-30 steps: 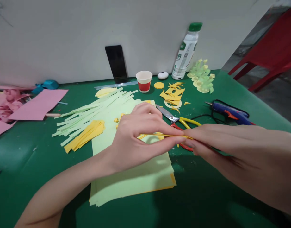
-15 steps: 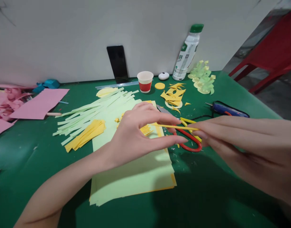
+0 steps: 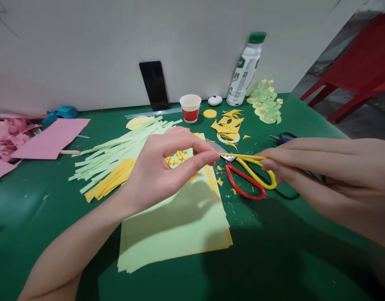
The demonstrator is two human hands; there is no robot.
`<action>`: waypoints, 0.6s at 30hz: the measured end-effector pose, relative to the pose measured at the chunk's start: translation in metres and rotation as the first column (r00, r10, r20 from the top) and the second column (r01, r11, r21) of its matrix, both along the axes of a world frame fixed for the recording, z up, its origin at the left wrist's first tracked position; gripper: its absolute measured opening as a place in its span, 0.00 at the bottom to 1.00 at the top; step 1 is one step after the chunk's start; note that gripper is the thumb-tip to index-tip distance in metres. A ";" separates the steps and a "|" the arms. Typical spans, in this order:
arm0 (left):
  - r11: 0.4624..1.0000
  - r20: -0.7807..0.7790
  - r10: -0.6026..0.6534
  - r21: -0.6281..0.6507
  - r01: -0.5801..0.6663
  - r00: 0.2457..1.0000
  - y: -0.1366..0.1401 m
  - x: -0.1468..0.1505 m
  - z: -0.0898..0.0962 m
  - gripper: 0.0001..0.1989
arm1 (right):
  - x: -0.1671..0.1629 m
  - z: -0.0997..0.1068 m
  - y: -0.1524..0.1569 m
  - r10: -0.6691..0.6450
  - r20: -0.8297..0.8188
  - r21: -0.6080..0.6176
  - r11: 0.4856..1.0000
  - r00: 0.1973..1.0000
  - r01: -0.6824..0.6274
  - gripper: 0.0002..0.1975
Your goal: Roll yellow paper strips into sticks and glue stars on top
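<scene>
I am seeing left hand (image 3: pixel 161 171) and right hand (image 3: pixel 321 169) pinching yellow paper strip (image 3: pixel 242 156) by opposite ends, fingertips meeting on it, probably for holding it straight; strip is spanning above scissors (image 3: pixel 229 159) and worktop (image 3: pixel 274 242).

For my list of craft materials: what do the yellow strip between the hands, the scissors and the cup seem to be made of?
Yellow strip: probably matte paper, being thin and without shine. Scissors: smooth metal blades, judging by grey sheen; handles perhaps plastic, glossy with highlights. Cup: likely smooth paper, by its rolled-looking rim; plastic possible.
</scene>
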State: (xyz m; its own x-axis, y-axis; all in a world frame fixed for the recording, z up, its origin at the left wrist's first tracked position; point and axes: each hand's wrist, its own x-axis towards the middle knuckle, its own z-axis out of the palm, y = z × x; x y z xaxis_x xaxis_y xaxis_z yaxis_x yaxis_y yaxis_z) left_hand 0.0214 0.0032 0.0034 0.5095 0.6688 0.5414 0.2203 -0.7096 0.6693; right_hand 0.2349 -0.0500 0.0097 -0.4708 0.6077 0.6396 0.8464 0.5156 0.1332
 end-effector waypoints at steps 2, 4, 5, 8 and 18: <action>1.000 0.012 0.019 0.010 -0.019 1.000 0.001 -0.001 0.000 0.04 | 0.002 0.000 0.001 0.009 0.001 -0.014 1.000 1.000 -0.009 0.14; 0.999 0.014 0.043 0.020 -0.043 0.999 0.001 -0.002 0.000 0.02 | 0.003 0.001 0.002 0.013 0.003 -0.023 1.000 1.000 -0.013 0.15; 0.998 0.018 0.051 0.024 -0.051 0.999 0.002 -0.003 0.000 0.02 | 0.003 0.001 0.002 0.011 0.006 -0.028 1.000 1.000 -0.011 0.15; 0.999 0.044 0.050 0.017 -0.051 0.998 0.003 -0.003 0.000 0.03 | 0.004 0.002 0.002 0.012 0.002 -0.024 1.000 1.000 -0.012 0.16; 0.997 0.074 0.048 0.063 -0.052 0.996 0.000 -0.004 0.000 0.05 | 0.009 0.000 0.006 0.028 -0.045 -0.072 0.997 0.999 -0.031 0.17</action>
State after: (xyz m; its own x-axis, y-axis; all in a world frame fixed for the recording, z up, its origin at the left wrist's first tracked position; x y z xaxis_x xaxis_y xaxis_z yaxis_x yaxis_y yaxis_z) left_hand 0.0175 0.0035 0.0034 0.4339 0.6549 0.6188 0.2091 -0.7413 0.6378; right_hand 0.2443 -0.0441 0.0095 -0.4613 0.6399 0.6147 0.8350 0.5473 0.0568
